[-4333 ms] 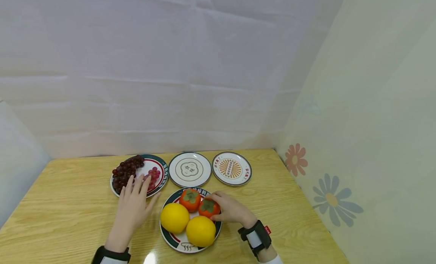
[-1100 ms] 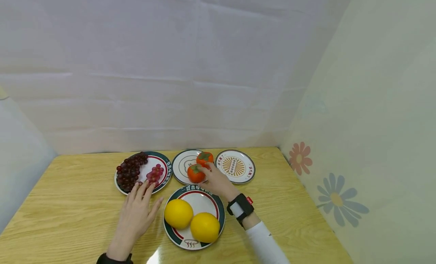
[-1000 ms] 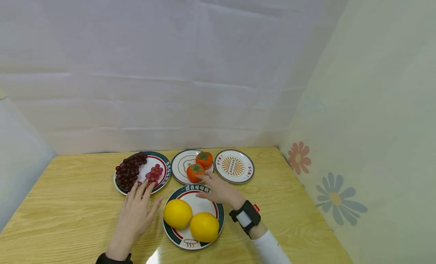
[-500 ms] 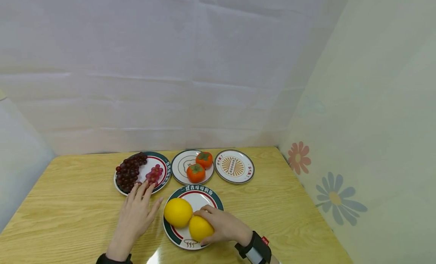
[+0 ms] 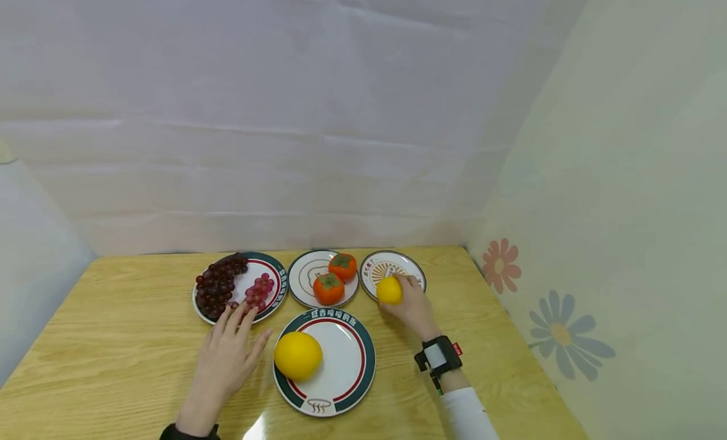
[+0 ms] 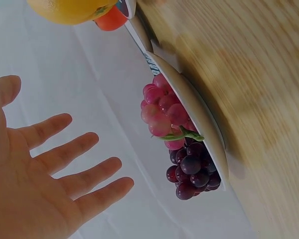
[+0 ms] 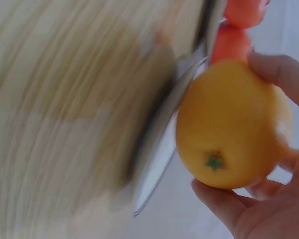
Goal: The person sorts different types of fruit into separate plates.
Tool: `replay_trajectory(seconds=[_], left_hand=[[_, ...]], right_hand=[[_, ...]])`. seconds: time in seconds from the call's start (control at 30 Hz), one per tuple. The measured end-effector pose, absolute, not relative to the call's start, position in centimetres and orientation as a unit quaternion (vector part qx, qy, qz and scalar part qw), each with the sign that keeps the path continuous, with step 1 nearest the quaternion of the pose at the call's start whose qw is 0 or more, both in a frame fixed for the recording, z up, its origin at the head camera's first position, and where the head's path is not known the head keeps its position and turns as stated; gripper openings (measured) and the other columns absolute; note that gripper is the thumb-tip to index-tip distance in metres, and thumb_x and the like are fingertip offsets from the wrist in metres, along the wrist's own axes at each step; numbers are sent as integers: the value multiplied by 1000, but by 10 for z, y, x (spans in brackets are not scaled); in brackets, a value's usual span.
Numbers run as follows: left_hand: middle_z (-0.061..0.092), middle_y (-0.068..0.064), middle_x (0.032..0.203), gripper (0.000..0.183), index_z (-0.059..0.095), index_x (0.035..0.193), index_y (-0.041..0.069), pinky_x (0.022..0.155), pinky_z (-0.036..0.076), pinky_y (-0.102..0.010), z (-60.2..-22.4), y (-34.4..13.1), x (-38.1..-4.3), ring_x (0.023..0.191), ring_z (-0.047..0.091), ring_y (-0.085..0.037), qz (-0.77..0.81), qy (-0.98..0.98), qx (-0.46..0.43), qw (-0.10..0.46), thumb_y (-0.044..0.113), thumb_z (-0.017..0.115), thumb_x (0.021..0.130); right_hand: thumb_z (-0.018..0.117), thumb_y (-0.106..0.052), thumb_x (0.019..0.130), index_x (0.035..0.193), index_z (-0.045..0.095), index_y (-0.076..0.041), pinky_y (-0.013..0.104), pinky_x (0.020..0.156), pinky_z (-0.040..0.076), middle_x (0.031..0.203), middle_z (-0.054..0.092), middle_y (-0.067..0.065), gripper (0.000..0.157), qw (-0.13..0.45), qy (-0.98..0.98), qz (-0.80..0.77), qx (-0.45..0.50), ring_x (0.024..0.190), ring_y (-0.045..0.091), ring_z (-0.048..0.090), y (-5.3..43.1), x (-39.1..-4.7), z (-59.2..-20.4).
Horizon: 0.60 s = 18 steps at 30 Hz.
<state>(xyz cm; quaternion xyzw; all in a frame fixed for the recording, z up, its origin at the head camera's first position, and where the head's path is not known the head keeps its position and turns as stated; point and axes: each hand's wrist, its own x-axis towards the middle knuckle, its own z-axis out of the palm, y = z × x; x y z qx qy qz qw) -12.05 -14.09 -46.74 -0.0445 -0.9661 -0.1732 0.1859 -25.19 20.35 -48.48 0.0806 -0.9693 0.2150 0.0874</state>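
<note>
My right hand [image 5: 410,306] grips a yellow orange [image 5: 389,290] [image 7: 231,124] over the near edge of the small sunburst plate [image 5: 410,267] at the back right. A second orange [image 5: 298,355] lies on the large red-ringed plate [image 5: 346,358] in front. Two persimmons [image 5: 335,279] sit on the middle small plate [image 5: 300,285]. My left hand [image 5: 228,353] [image 6: 45,169] rests flat and open on the table, fingertips at the rim of the grape plate [image 5: 274,277], which holds dark and pink grapes [image 5: 218,285] [image 6: 177,134].
The wooden table [image 5: 113,339] stands in a corner: a white sheet wall behind, a pale wall with flower prints [image 5: 553,332] close on the right. Bare wood lies left of the grape plate and right of the large plate.
My right hand left the persimmons on the middle plate, came back to the large plate, took one orange and carried it to the sunburst plate. The left hand stayed put.
</note>
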Motion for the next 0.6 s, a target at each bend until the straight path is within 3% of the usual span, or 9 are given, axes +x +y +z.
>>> replay_trajectory(seconds=[0.17, 0.43, 0.6], left_hand=[[47, -21, 132, 54, 53, 125, 3, 93, 40, -65, -470, -141, -120, 123, 36, -42, -174, -966, -43, 186, 37, 64, 85], [49, -21, 130, 54, 54, 124, 3, 93, 40, -64, -469, -141, -121, 123, 37, -42, -171, -964, -42, 200, 35, 66, 83], [48, -21, 131, 53, 54, 125, 3, 93, 40, -65, -469, -141, -121, 123, 36, -42, -170, -966, -39, 191, 36, 65, 84]], right_hand=[[78, -34, 71, 133, 45, -7, 52, 82, 54, 124, 49, 19, 75, 107, -969, 218, 48, 99, 32, 56, 215, -266, -494], [75, -37, 75, 138, 40, -8, 54, 86, 52, 128, 46, 20, 78, 85, -969, 228, 29, 102, 34, 56, 215, -272, -499], [75, -33, 76, 139, 37, -8, 55, 93, 47, 136, 36, 24, 77, 121, -965, 226, 53, 117, 39, 44, 208, -265, -499]])
